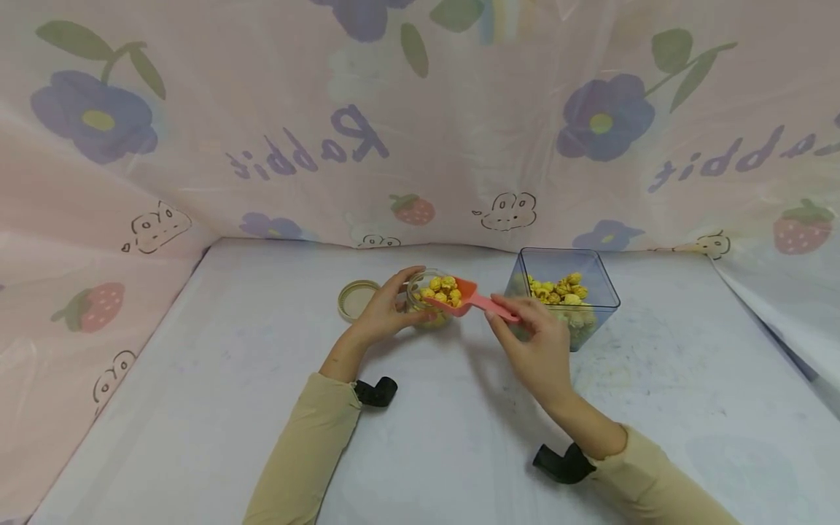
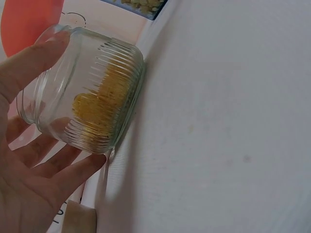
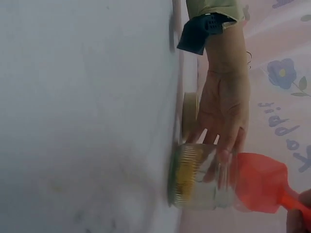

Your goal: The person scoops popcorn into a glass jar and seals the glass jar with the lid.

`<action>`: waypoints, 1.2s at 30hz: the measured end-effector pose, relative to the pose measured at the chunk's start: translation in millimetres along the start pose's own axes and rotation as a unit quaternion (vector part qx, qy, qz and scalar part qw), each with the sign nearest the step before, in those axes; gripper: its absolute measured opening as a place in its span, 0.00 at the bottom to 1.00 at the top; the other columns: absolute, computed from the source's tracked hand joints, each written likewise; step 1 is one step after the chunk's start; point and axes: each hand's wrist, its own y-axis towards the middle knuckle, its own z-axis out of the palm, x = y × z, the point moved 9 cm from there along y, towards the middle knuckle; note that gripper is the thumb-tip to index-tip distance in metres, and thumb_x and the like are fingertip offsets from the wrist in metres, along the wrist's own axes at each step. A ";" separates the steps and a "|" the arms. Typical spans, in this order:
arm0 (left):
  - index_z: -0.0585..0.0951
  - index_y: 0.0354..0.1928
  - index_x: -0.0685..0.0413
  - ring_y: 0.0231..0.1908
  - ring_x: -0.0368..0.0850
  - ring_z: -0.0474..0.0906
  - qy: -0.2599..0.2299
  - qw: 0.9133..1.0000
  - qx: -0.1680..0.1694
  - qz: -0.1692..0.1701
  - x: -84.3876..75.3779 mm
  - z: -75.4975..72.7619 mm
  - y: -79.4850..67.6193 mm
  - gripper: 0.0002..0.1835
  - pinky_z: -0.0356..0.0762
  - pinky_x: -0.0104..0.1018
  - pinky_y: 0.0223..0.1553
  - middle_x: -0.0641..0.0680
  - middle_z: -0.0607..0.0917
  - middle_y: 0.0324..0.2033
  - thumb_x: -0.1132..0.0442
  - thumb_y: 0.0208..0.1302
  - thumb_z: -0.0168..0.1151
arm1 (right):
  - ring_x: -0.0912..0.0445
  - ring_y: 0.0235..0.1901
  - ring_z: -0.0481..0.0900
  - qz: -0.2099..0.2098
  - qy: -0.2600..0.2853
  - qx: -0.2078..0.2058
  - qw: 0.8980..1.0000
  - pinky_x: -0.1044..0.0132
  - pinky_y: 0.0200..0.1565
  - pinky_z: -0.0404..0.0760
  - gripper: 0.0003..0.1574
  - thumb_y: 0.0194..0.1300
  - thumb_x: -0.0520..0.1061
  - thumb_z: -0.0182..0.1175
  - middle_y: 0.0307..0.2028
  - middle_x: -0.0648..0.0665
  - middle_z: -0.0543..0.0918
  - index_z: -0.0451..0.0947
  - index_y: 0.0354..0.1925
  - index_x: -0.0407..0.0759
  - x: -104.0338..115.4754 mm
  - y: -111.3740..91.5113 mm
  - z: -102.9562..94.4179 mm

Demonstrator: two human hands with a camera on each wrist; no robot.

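Observation:
A ribbed glass jar point(image 2: 104, 92) stands on the white table with some yellow popcorn at its bottom. My left hand point(image 1: 389, 310) holds it, thumb and fingers around its sides. In the head view, a red-pink scoop point(image 1: 464, 297) heaped with yellow popcorn point(image 1: 441, 289) lies over the jar's mouth. My right hand point(image 1: 534, 343) pinches the scoop's handle from the right. The right wrist view shows the scoop point(image 3: 262, 182) at the jar's rim, with only fingertips of the right hand visible at the edge.
Behind my right hand stands a clear bluish square container point(image 1: 596, 281) with more popcorn in it. A round lid point(image 1: 356, 299) lies on the table point(image 1: 262, 328) left of the jar. A printed curtain point(image 1: 446, 146) hangs along the table's back and sides.

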 end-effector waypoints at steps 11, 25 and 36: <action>0.63 0.69 0.50 0.66 0.57 0.64 -0.006 1.000 0.001 0.003 -2.2 -0.2 -0.7 0.43 0.73 0.46 0.60 0.57 0.65 0.67 0.66 0.52 0.74 | 0.53 0.30 0.77 -0.003 -0.069 0.044 0.997 0.80 0.30 0.69 0.15 0.54 0.37 0.70 0.32 0.41 0.84 0.85 0.42 0.35 11.0 20.8 -0.6; 0.62 0.70 0.50 0.67 0.57 0.63 0.004 1.000 0.004 0.001 -1.9 0.0 -0.1 0.43 0.74 0.46 0.58 0.57 0.65 0.67 0.66 0.52 0.73 | 0.49 0.31 0.83 0.013 -0.083 0.074 0.994 0.77 0.25 0.70 0.12 0.56 0.36 0.67 0.34 0.39 0.85 0.85 0.42 0.35 15.3 36.3 -9.6; 0.62 0.70 0.48 0.67 0.58 0.61 0.003 1.000 0.000 -0.011 0.6 -1.0 -0.2 0.44 0.70 0.48 0.62 0.56 0.63 0.69 0.65 0.52 0.73 | 0.67 0.32 0.75 0.013 -0.058 0.044 0.997 0.82 0.35 0.77 0.14 0.55 0.35 0.68 0.36 0.40 0.85 0.85 0.43 0.33 10.8 35.6 -21.9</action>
